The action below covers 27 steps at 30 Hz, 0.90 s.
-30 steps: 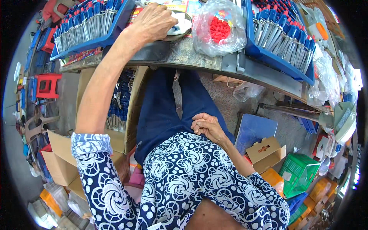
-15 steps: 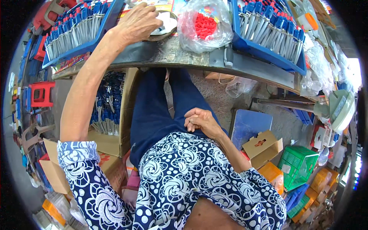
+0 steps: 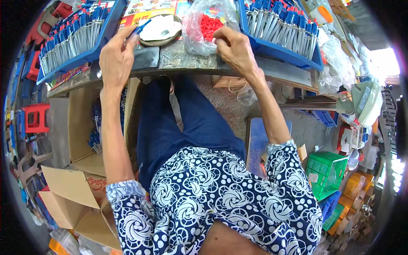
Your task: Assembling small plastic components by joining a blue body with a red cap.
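Note:
My left hand (image 3: pixel 117 59) is closed around a pen (image 3: pixel 142 26), whose blue end sticks out past the fingertips toward a round dish (image 3: pixel 159 43). Something white (image 3: pixel 160 28) lies in that dish. My right hand (image 3: pixel 236 50) reaches to a clear plastic bag (image 3: pixel 193 42) of small red parts (image 3: pixel 210 26). Its fingers are curled at the bag's right edge, and I cannot make out whether they pinch a part. Blue trays full of blue-and-silver pens with red ends stand on both sides, the left tray (image 3: pixel 68 69) beyond my left hand and the right tray (image 3: pixel 282 56) beyond my right.
The worn table edge (image 3: pixel 187 63) runs across in front of me. Below it on the left, an open carton (image 3: pixel 80 127) holds more pens. A red stool (image 3: pixel 37 117) stands far left. On the right are a grey-green fan-like object (image 3: pixel 366 102) and a green crate (image 3: pixel 325 172).
My left hand has drawn back from over the dish, and a pen now shows in it. My right hand has risen from my lap to the bag of red parts.

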Tool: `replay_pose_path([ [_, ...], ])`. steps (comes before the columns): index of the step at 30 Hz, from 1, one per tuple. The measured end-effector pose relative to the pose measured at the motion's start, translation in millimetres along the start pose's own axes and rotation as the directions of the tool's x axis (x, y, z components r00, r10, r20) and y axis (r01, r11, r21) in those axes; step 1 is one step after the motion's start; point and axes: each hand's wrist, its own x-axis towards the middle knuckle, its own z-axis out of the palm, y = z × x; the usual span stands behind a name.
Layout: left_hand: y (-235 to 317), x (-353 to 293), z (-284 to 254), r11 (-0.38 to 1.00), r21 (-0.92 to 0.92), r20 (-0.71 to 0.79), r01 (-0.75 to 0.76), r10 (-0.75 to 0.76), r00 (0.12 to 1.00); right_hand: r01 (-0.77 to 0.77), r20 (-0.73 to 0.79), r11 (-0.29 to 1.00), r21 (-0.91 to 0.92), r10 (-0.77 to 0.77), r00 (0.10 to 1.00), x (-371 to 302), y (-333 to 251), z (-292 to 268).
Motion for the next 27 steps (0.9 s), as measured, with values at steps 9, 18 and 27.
replay_pose_path([
  [9, 26, -54, -14, 0.723, -0.505, 0.141, 0.471, -0.469, 0.872, 0.174, 0.155, 0.908, -0.38, -0.123, 0.98, 32, 28, 23],
  [18, 39, -75, -3, 0.654, -0.599, 0.161, 0.461, -0.466, 0.87, 0.179, 0.192, 0.821, -0.542, -0.086, 0.978, 31, 31, 14],
  [27, 50, -80, -6, 0.592, -0.628, 0.24, 0.505, -0.47, 0.849, 0.035, -0.057, 0.981, 0.188, -0.025, 0.998, 9, 12, 3],
])
